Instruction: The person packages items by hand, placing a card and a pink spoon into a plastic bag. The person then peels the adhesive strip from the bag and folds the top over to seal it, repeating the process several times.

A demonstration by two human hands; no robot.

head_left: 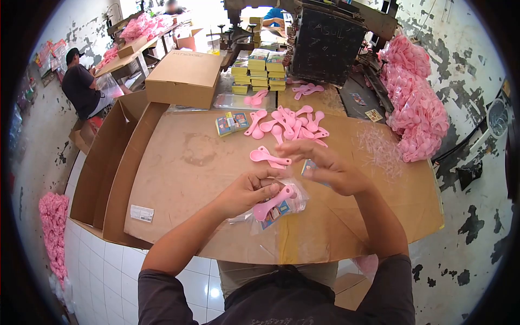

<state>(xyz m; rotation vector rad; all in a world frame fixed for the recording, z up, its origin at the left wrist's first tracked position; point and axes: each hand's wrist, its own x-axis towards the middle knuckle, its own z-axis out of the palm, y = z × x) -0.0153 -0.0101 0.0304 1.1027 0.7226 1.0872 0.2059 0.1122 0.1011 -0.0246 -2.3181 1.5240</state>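
My left hand (252,189) is closed, thumb and fingers at the edge of a clear plastic bag (257,227). Over the bag lies a pink measuring spoon (274,203), with a printed card (275,214) beneath it. More clear bags lie beside the card. My right hand (327,168) hovers to the right, fingers stretched out and slightly bent, gripping nothing I can see. Below it a blue printed card (307,167) is partly hidden. Just past my fingertips is another pink spoon (265,156), and behind it spreads a pile of pink spoons (292,123).
A banded card stack (232,124) lies left of the spoon pile. Further back are yellow-edged card stacks (259,70), a cardboard box (184,76) and a black machine (326,46). Bagged pink spoons (414,103) bulge at right, near plastic scraps (384,149). A person (81,84) sits at left.
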